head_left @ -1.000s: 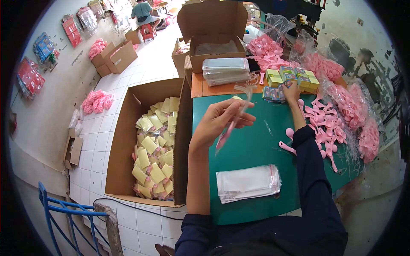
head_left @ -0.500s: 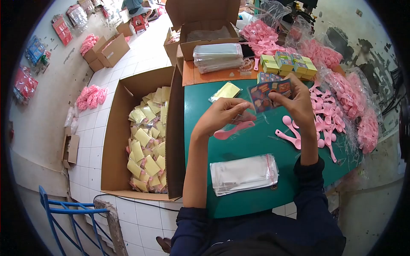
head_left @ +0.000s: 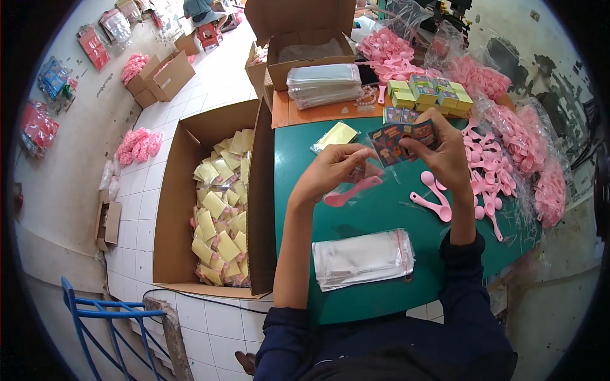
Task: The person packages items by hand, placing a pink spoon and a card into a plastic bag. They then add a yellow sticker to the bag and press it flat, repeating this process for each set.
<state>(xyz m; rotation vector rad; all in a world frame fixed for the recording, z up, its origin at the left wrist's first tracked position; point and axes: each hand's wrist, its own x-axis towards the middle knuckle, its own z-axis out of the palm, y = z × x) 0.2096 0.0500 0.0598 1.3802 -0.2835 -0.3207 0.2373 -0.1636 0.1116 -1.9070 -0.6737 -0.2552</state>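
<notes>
My left hand (head_left: pixel 332 170) is closed on a clear plastic bag, its fingers pinched near the bag's upper part. A pink spoon (head_left: pixel 349 193) lies slanted inside that bag, below my fingers. Between thumb and fingers, my right hand (head_left: pixel 447 152) grips a dark, colourful printed card (head_left: pixel 389 146), its left end close to the left fingertips. Beneath both hands, a stack of clear plastic bags (head_left: pixel 362 259) rests on the green table (head_left: pixel 293 222). Behind my left hand lies a wrapped packet with a yellow card (head_left: pixel 337 136). Loose pink spoons (head_left: pixel 434 202) are beside my right wrist.
Left of the table stands a large cardboard box (head_left: pixel 176 190) holding many yellow-card packets (head_left: pixel 216 219). Card stacks (head_left: pixel 424 95) and more clear bags (head_left: pixel 321 86) sit at the back. Bagged pink spoons (head_left: pixel 546 190) line the right edge. A person (head_left: pixel 202 11) sits far off.
The bag with the pink spoon has shifted slightly right. The printed card has tilted a little in my right hand, and both hands keep their hold.
</notes>
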